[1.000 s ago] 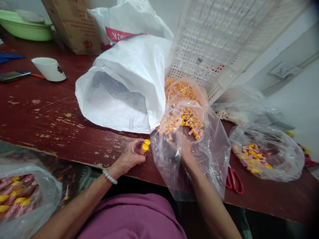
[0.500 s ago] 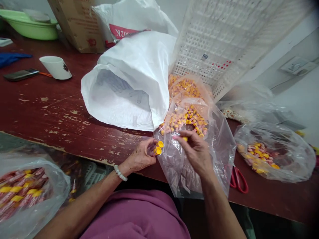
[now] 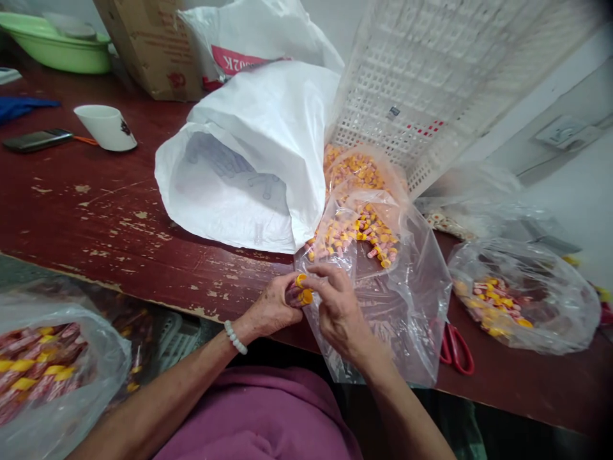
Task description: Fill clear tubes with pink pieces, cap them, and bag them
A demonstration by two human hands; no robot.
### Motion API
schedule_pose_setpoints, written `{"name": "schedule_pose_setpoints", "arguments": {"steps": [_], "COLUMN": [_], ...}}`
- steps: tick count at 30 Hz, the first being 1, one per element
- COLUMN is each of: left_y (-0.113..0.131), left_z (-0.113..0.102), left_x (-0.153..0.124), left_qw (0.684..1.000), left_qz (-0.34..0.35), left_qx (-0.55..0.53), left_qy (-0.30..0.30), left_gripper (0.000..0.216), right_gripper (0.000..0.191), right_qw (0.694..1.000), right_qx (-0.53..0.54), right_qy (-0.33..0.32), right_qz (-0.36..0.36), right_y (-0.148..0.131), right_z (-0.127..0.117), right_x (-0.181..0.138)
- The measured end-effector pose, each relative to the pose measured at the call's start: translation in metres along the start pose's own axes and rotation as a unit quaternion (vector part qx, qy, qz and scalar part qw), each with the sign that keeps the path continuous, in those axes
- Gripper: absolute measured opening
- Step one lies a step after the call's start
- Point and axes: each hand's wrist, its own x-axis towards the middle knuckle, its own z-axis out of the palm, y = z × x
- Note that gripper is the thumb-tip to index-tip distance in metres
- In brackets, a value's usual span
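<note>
My left hand is closed around a small bundle of yellow-capped pink tubes at the table's near edge. My right hand has its fingers pinched against the same bundle, pressing a yellow-capped tube onto it. Just beyond both hands lies an open clear plastic bag with several loose yellow-capped pink tubes inside. A bead bracelet circles my left wrist.
A big white sack lies open behind the hands. A white plastic crate leans at the back right. Red scissors, another clear bag of tubes, a white cup, a phone, a green basin, a cardboard box and a bag of bundles at lower left are around.
My right hand came out of the clear bag with a tube and moved left to meet my left hand's bundle. The left hand stayed at the table edge.
</note>
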Motion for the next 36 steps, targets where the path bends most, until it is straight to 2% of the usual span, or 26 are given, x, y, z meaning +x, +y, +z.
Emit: {"name": "schedule_pose_setpoints", "arguments": {"steps": [2, 4, 6, 8, 9, 12, 14, 16, 19, 21, 24, 26, 29, 30, 31, 33, 36], "left_y": [0.004, 0.008, 0.009, 0.004, 0.0, -0.013, -0.017, -0.014, -0.005, 0.0, 0.002, 0.002, 0.005, 0.007, 0.008, 0.011, 0.012], "left_z": [0.001, -0.001, -0.007, -0.014, -0.018, -0.026, -0.026, -0.024, -0.019, -0.017, -0.015, -0.013, -0.007, -0.004, -0.001, 0.003, 0.005], "left_x": [0.001, 0.003, 0.004, 0.004, 0.004, 0.001, -0.001, -0.001, 0.0, 0.001, 0.003, 0.004, 0.007, 0.008, 0.008, 0.007, 0.003], "left_qw": [1.0, 0.999, 0.997, 0.995, 0.994, 0.993, 0.993, 0.994, 0.993, 0.992, 0.991, 0.992, 0.992, 0.992, 0.991, 0.99, 0.991], "left_qz": [-0.01, -0.017, -0.028, -0.038, -0.043, -0.059, -0.065, -0.064, -0.064, -0.063, -0.063, -0.061, -0.052, -0.048, -0.047, -0.053, -0.07], "left_qx": [-0.024, -0.046, -0.068, -0.064, -0.056, -0.029, -0.016, -0.014, -0.035, -0.052, -0.062, -0.066, -0.091, -0.104, -0.116, -0.13, -0.113], "left_qy": [0.003, 0.012, 0.03, 0.063, 0.078, 0.096, 0.094, 0.092, 0.091, 0.094, 0.097, 0.089, 0.069, 0.06, 0.05, 0.03, 0.019], "left_gripper": [0.032, 0.03, 0.031, 0.033, 0.033, 0.034, 0.034, 0.033, 0.033, 0.033, 0.033, 0.034, 0.032, 0.031, 0.03, 0.03, 0.028], "right_gripper": [0.056, 0.051, 0.041, 0.028, 0.026, 0.029, 0.032, 0.033, 0.025, 0.021, 0.027, 0.037, 0.042, 0.038, 0.033, 0.022, 0.013], "right_qw": [1.0, 1.0, 0.991, 0.961, 0.945, 0.94, 0.944, 0.943, 0.939, 0.937, 0.929, 0.921, 0.925, 0.931, 0.935, 0.947, 0.958], "right_qx": [0.0, 0.011, 0.0, -0.055, -0.091, -0.106, -0.105, -0.106, -0.094, -0.077, -0.051, -0.038, 0.03, 0.099, 0.156, 0.193, 0.194], "right_qy": [-0.019, 0.022, 0.111, 0.193, 0.181, 0.141, 0.115, 0.09, 0.059, 0.051, 0.087, 0.13, 0.175, 0.184, 0.184, 0.17, 0.171], "right_qz": [-0.013, 0.004, 0.077, 0.193, 0.258, 0.293, 0.291, 0.301, 0.326, 0.338, 0.355, 0.365, 0.337, 0.298, 0.261, 0.191, 0.12], "right_y": [0.001, 0.015, 0.045, 0.088, 0.111, 0.163, 0.177, 0.18, 0.177, 0.177, 0.174, 0.159, 0.108, 0.085, 0.062, 0.022, -0.01], "right_z": [0.001, -0.005, -0.018, -0.03, -0.034, -0.031, -0.021, -0.009, -0.001, -0.004, -0.018, -0.028, -0.034, -0.031, -0.025, -0.007, 0.02], "right_x": [-0.003, -0.003, 0.0, 0.006, 0.011, 0.031, 0.045, 0.058, 0.067, 0.066, 0.056, 0.047, 0.034, 0.03, 0.027, 0.021, 0.014]}}
